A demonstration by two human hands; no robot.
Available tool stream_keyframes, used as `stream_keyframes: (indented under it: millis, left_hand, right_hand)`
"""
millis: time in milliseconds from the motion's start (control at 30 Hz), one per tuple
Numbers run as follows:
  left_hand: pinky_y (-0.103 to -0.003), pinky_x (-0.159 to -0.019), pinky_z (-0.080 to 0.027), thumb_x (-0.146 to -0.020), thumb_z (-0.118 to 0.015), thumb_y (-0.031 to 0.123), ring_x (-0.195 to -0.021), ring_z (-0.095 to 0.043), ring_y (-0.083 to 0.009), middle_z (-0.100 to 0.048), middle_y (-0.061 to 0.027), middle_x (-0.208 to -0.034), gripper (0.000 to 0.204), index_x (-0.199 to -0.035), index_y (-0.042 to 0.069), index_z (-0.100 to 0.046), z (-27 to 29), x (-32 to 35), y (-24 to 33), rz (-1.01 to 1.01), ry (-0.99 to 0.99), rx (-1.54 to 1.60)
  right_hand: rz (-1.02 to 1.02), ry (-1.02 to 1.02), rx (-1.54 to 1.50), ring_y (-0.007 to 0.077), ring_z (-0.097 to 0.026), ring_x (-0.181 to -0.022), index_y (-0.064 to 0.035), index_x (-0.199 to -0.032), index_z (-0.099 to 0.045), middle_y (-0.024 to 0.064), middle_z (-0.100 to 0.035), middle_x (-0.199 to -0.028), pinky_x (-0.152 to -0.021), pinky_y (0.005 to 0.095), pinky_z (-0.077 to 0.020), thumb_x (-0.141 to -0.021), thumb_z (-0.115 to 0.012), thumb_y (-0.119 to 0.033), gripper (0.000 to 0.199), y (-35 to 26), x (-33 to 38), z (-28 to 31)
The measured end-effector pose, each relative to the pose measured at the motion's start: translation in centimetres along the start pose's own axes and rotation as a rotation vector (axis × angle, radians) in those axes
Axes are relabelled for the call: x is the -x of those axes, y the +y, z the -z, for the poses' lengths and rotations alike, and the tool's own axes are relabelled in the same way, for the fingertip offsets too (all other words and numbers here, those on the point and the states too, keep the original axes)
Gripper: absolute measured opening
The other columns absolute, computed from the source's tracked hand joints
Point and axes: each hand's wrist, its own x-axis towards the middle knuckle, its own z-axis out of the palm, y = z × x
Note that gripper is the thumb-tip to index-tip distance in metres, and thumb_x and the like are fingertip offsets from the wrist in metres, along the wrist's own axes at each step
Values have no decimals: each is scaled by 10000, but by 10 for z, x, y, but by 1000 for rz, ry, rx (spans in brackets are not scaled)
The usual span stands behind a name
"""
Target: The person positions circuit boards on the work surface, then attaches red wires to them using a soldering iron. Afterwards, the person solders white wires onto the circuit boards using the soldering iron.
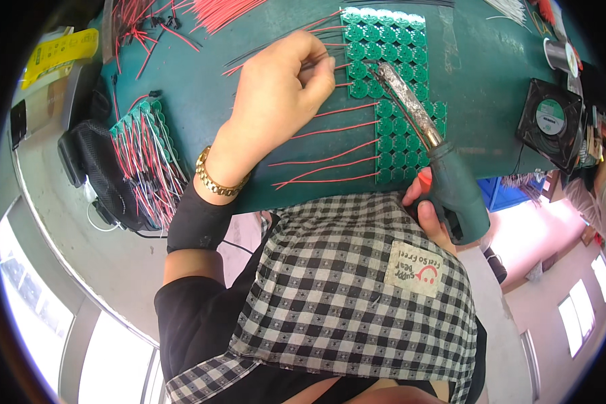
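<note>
My left hand (279,84), wearing a gold watch, is pinched on a thin black wire at the left edge of the upper green circuit board panel (387,40). In my right hand (429,214) is a soldering iron (454,185) with a dark green handle. Its bare metal barrel slants up and left, bringing the tip over that panel close to my left fingertips. A second green circuit board panel (397,145) lies just below, with several red wires (333,138) stretching left from its edge. My left fingers partly hide the wire ends.
Loose red wires (225,10) lie at the far left of the green mat (478,87). A wired board bundle (148,148) rests at the mat's left edge. On the right are a black fan (551,124) and a solder spool (560,55). A blue bin (512,192) stands below.
</note>
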Motion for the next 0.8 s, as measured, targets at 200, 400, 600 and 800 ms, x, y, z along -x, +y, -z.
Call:
stream_keyframes:
  millis: [200,400,600,800]
  left_hand:
    - [-296,-550,-483,-695,-658,93,-586,-601,-191,-608,-63,-674,78,-718,49,-598,-6,-2,-9,-28,-19,-49]
    - [-266,-544,-459,-695,-655,73,-585,-566,-145,-597,-48,-676,74,-726,35,-599,-2,-1,-9,-1,-59,-53]
    - [-236,-533,-439,-699,-655,34,-566,-522,-109,-574,-42,-678,77,-732,20,-587,-5,-3,-12,-81,-33,-64]
    - [-237,-530,-437,-692,-662,39,-556,-515,-110,-566,-40,-669,88,-732,29,-584,-6,-2,-16,-102,-12,-63]
  right_hand:
    - [-28,38,-13,150,-519,-704,-14,-919,-559,46,-537,-804,-630,288,-423,-829,-605,-255,261,1,0,-6]
    - [30,-244,243,204,-597,-836,-9,-1180,-488,117,-585,-909,-731,322,-487,-850,-595,-29,347,2,1,14]
    - [-99,84,180,165,-615,-701,-10,-909,-625,68,-626,-764,-655,289,-499,-781,-654,-206,236,1,3,-9]
    - [-89,-186,339,164,-586,-813,-19,-1024,-544,92,-599,-872,-731,283,-463,-861,-603,-122,202,-1,-2,6]
